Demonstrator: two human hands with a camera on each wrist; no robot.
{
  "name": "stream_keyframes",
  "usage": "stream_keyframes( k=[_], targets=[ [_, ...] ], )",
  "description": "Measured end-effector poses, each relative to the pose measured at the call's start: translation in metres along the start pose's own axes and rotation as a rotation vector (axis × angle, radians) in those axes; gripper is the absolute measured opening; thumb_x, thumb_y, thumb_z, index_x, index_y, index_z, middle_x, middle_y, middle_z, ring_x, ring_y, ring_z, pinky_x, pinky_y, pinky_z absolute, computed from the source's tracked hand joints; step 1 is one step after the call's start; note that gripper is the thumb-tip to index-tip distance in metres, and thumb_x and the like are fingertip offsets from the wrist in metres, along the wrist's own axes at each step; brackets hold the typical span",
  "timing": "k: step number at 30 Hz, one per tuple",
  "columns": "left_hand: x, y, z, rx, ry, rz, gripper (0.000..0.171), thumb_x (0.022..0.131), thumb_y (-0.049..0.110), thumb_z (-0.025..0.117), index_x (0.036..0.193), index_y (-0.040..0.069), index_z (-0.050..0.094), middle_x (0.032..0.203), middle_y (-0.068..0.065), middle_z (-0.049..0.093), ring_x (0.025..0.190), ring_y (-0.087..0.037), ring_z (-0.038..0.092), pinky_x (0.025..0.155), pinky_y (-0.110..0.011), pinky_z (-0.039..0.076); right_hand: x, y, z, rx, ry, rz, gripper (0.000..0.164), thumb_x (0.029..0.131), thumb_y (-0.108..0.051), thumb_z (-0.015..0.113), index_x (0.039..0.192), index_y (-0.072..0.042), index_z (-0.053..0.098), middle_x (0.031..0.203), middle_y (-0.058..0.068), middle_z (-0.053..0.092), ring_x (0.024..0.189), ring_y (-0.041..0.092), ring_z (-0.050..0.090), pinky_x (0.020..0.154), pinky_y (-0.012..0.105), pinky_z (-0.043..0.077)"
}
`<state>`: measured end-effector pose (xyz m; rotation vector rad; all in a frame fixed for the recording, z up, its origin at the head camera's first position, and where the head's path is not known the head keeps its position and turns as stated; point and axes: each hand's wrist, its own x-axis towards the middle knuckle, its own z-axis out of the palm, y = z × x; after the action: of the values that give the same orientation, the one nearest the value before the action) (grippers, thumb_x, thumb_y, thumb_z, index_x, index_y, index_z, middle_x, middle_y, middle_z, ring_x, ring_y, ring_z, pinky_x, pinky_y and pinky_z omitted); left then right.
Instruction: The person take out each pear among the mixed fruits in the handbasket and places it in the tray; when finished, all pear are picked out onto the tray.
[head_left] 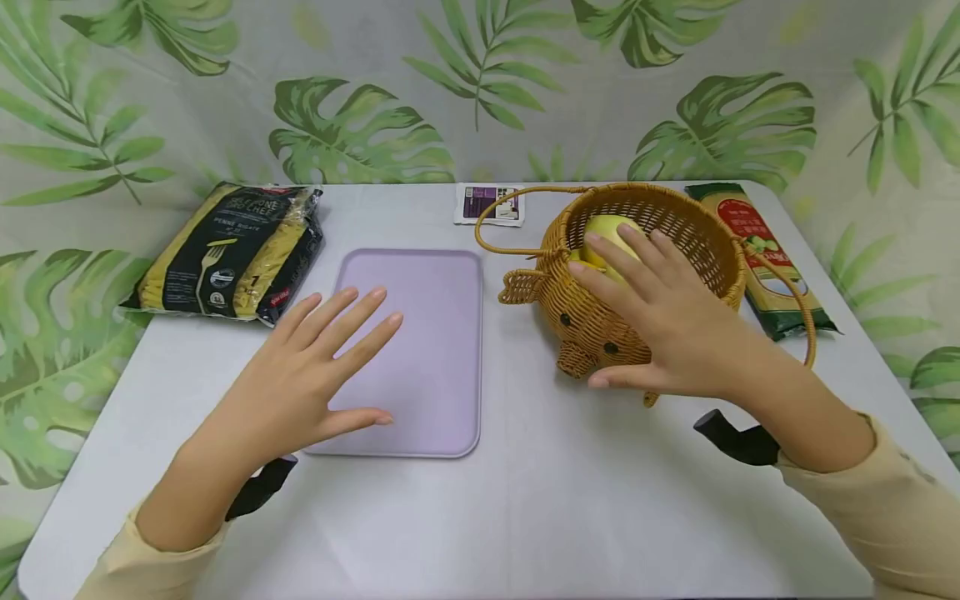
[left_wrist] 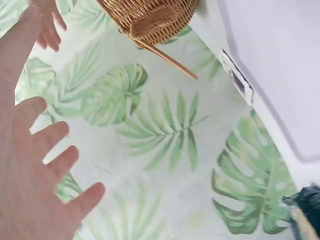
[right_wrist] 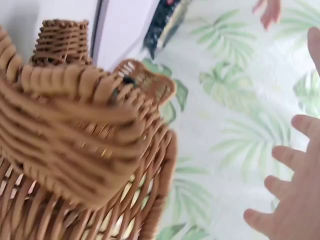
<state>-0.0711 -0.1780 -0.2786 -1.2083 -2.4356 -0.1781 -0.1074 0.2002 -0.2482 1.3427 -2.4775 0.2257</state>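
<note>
My left hand [head_left: 300,375] hovers over the left edge of a pale purple tray [head_left: 420,358], fingers spread and holding nothing. My right hand [head_left: 667,325] is held with fingers spread in front of a pig-shaped wicker basket [head_left: 592,317], hiding part of it. Inside the basket lies a yellow-green round fruit [head_left: 611,227], partly covered by the fingers. In the right wrist view the basket [right_wrist: 60,145] fills the left side, with the spread right hand [right_wrist: 295,185] apart from it. The left wrist view shows the left hand [left_wrist: 45,170] with fingers apart.
A bag of penne pasta [head_left: 232,250] lies at the back left. Behind the tray is a small white and purple packet [head_left: 491,206]. A green and red long packet [head_left: 765,258] lies right of the basket. Leaf-patterned cloth [head_left: 360,133] hangs behind the white table [head_left: 525,517].
</note>
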Motion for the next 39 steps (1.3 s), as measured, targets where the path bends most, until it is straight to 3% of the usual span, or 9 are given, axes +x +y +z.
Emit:
stream_keyframes(
  k=[7,10,14,19,22,29,31,34,39],
  targets=[
    [-0.020,-0.004,0.022,-0.039,0.284,-0.076,0.069,0.088,0.055,0.044,0.132,0.003,0.040,0.134,-0.019,0.039,0.115,-0.040,0.039,0.093,-0.052,0.031,-0.009,0.023,0.004,0.106,0.181,0.071,0.087,0.078,-0.067,0.046,0.139,-0.008,0.025,0.141,0.018,0.024,0.130,0.038,0.017,0.104,0.053,0.012],
    [-0.030,-0.006,0.033,-0.048,0.336,-0.124,0.067,0.088,0.051,0.046,0.133,0.002,0.037,0.132,-0.020,0.040,0.113,-0.040,0.041,0.089,-0.053,0.033,-0.013,0.034,0.009,0.114,0.225,0.115,0.086,0.079,-0.065,0.047,0.137,-0.003,0.029,0.138,0.020,0.029,0.128,0.037,0.022,0.103,0.051,0.017],
    [-0.041,-0.011,0.049,-0.059,0.353,-0.196,0.067,0.089,0.049,0.046,0.132,-0.001,0.037,0.130,-0.022,0.041,0.113,-0.039,0.042,0.090,-0.052,0.034,-0.019,0.050,0.016,0.169,0.204,0.228,0.084,0.080,-0.062,0.049,0.138,-0.004,0.028,0.139,0.018,0.030,0.129,0.033,0.022,0.103,0.050,0.018],
    [-0.053,-0.017,0.064,-0.100,0.275,-0.317,0.072,0.089,0.053,0.043,0.134,-0.003,0.035,0.130,-0.023,0.040,0.115,-0.040,0.039,0.095,-0.050,0.031,-0.025,0.068,0.026,0.340,0.133,0.433,0.075,0.084,-0.037,0.061,0.143,-0.015,0.020,0.144,0.010,0.022,0.131,0.029,0.017,0.101,0.056,0.016],
    [-0.059,-0.023,0.070,-0.152,0.181,-0.398,0.074,0.088,0.052,0.044,0.138,0.001,0.029,0.133,-0.022,0.036,0.117,-0.041,0.036,0.098,-0.051,0.028,-0.027,0.073,0.028,0.403,0.108,0.535,0.075,0.083,-0.027,0.064,0.143,-0.020,0.020,0.145,0.004,0.020,0.131,0.025,0.017,0.100,0.058,0.017],
    [-0.069,-0.042,0.081,-0.347,0.003,-0.546,0.091,0.076,0.016,0.073,0.145,0.011,0.014,0.138,-0.023,0.028,0.122,-0.044,0.028,0.098,-0.056,0.023,-0.029,0.078,0.027,0.494,0.073,0.625,0.076,0.082,-0.026,0.066,0.143,-0.025,0.021,0.144,0.003,0.022,0.123,0.035,0.028,0.091,0.061,0.026],
    [-0.071,-0.047,0.084,-0.404,-0.022,-0.571,0.092,0.076,0.015,0.073,0.145,0.011,0.012,0.138,-0.024,0.026,0.122,-0.045,0.026,0.098,-0.057,0.022,-0.029,0.078,0.027,0.533,0.061,0.657,0.076,0.081,-0.026,0.067,0.143,-0.029,0.021,0.144,0.004,0.022,0.121,0.038,0.029,0.090,0.062,0.026],
    [-0.076,-0.053,0.088,-0.474,-0.049,-0.606,0.092,0.077,0.015,0.072,0.145,0.011,0.011,0.137,-0.026,0.025,0.115,-0.046,0.035,0.093,-0.058,0.029,-0.029,0.080,0.026,0.586,0.046,0.687,0.076,0.081,-0.026,0.067,0.142,-0.033,0.021,0.144,0.004,0.023,0.122,0.041,0.027,0.091,0.064,0.025],
    [-0.085,-0.057,0.093,-0.582,-0.107,-0.687,0.093,0.079,0.015,0.071,0.146,0.017,0.007,0.137,-0.026,0.023,0.108,-0.046,0.041,0.087,-0.058,0.035,-0.028,0.083,0.025,0.613,0.032,0.659,0.075,0.081,-0.021,0.068,0.142,-0.028,0.023,0.143,0.004,0.025,0.122,0.041,0.029,0.092,0.062,0.025]
  ],
)
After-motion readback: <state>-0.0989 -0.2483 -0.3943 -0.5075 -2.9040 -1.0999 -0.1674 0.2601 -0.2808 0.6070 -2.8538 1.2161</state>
